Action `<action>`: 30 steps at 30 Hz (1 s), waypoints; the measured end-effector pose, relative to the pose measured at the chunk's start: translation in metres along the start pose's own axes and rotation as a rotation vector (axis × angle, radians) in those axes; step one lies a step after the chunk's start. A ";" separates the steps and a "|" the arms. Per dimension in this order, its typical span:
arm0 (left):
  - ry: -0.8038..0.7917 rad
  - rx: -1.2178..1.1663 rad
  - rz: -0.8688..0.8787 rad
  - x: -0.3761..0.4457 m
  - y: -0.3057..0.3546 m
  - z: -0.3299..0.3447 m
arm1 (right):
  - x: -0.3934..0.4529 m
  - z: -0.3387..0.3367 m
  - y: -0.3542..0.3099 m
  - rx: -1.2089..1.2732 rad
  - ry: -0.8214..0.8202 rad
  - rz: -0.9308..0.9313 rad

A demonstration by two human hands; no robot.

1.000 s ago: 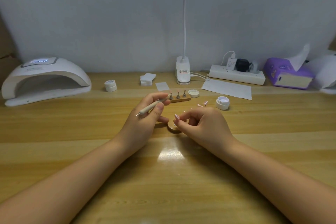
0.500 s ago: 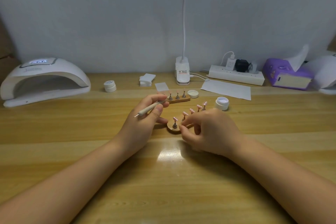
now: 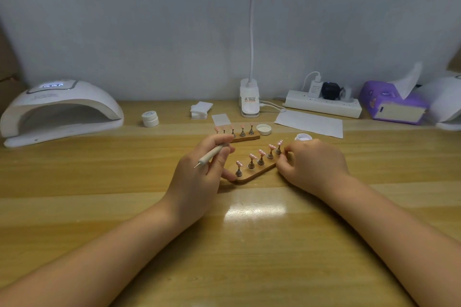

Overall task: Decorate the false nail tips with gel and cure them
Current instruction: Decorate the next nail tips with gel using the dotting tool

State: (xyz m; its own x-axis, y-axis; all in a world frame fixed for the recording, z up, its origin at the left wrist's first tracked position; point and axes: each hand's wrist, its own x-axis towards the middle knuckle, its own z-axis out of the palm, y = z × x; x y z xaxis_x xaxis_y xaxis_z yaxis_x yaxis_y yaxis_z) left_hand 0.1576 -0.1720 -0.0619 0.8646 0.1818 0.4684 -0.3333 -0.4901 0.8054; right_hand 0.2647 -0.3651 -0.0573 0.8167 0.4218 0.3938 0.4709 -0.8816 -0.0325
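Wooden holder strip (image 3: 252,175) lies on the counter (image 3: 249,244) between both hands, angled from near-left to far-right. Five small metal stands rise from it, each carrying a pink nail tip (image 3: 252,156).

Left hand (image 3: 199,177): fingers curled round a pale dotting tool (image 3: 212,155), whose thin metal point sticks out to the left; a lower fingertip touches the near-left end of the strip. Right hand (image 3: 311,167): fingers curled, tips pinching the far-right end of the strip, just beside the last stand.

Second wooden strip (image 3: 245,137) sits just behind the left hand, also with a row of metal stands; its left end is hidden by the fingers.

Containers:
- Small white jar lid (image 3: 264,129), lying open side up at the right end of the second strip; appears to hold nothing.
- Open white jar (image 3: 303,137), partly hidden behind the right hand; pale contents, kind not discernible.
- Closed white jar (image 3: 150,119), further left, standing apart.

Behind: stack of white pads (image 3: 200,110), one single pad (image 3: 221,119), white paper sheet (image 3: 309,123). White curing lamp (image 3: 59,109) at far left, display lit, opening facing the counter centre. Clip lamp base (image 3: 249,98) at the wall, white power strip (image 3: 323,105) with plugs to its right, then a purple tissue box (image 3: 393,104) with a tissue sticking up.
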 end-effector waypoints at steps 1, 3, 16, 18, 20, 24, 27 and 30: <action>-0.005 -0.006 -0.004 0.000 0.000 0.000 | 0.001 0.002 0.001 0.012 -0.011 0.005; -0.008 -0.020 -0.011 0.000 0.000 0.000 | 0.002 0.005 0.002 0.047 -0.022 0.011; -0.027 -0.058 -0.069 0.003 -0.003 0.000 | 0.003 0.010 0.006 0.200 -0.002 0.054; -0.014 -0.060 -0.074 0.003 -0.003 0.000 | 0.004 0.011 0.006 0.205 -0.001 0.076; 0.007 -0.040 -0.064 0.003 -0.002 0.000 | 0.005 0.012 0.006 0.196 -0.011 0.076; 0.049 0.003 -0.039 0.003 -0.002 -0.001 | 0.006 0.010 0.006 0.181 -0.053 0.042; 0.066 -0.002 -0.062 0.005 -0.003 -0.002 | 0.003 0.008 0.007 0.234 -0.059 0.033; 0.102 -0.024 -0.131 0.008 -0.006 -0.006 | 0.003 0.004 0.010 0.311 -0.117 0.033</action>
State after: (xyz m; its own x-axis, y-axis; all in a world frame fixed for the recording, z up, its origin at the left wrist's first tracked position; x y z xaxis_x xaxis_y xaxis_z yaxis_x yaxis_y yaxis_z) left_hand 0.1646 -0.1626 -0.0611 0.8588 0.3293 0.3926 -0.2306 -0.4359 0.8700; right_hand 0.2730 -0.3720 -0.0606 0.8576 0.4315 0.2799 0.5080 -0.7957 -0.3298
